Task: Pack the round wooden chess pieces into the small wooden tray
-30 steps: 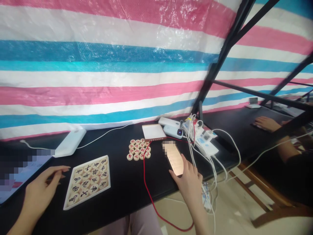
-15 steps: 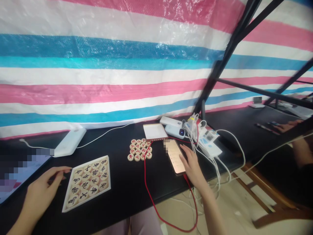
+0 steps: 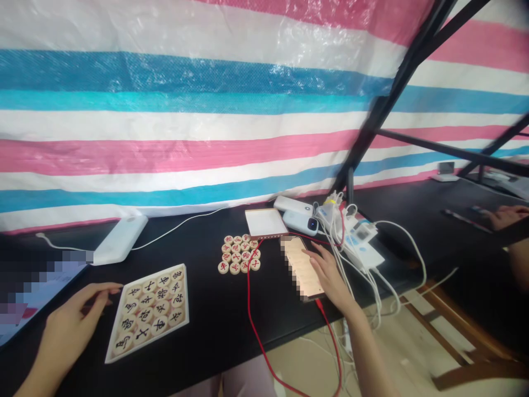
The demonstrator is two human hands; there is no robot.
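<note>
My left hand [image 3: 80, 317] rests at the left edge of a white square tray [image 3: 185, 298], index finger stretched out and the others loosely bent, holding nothing. Rows of round Chinese chess pieces [image 3: 145, 316] with black characters fill the tray. My right hand [image 3: 330, 275] lies over a phone [image 3: 306, 273] with a lit screen, its fingers apart. A fingertip is at the screen; whether it presses cannot be told. Red-lettered Chinese chess pieces [image 3: 235, 257] stand in rows on the black table, left of the phone.
Behind the pieces lies a second white tray [image 3: 266, 223]. White power banks [image 3: 293, 205] and a cable-laden power strip [image 3: 359, 248] are at the right. A red cable [image 3: 250, 309] loops across the table edge. Far right, another person's hand [image 3: 508, 216] shows. A white device [image 3: 119, 240] sits at left.
My right hand has moved from the phone's right edge further over its screen, fingers now upon it. My left hand stays beside the tray. The view has shifted slightly.
</note>
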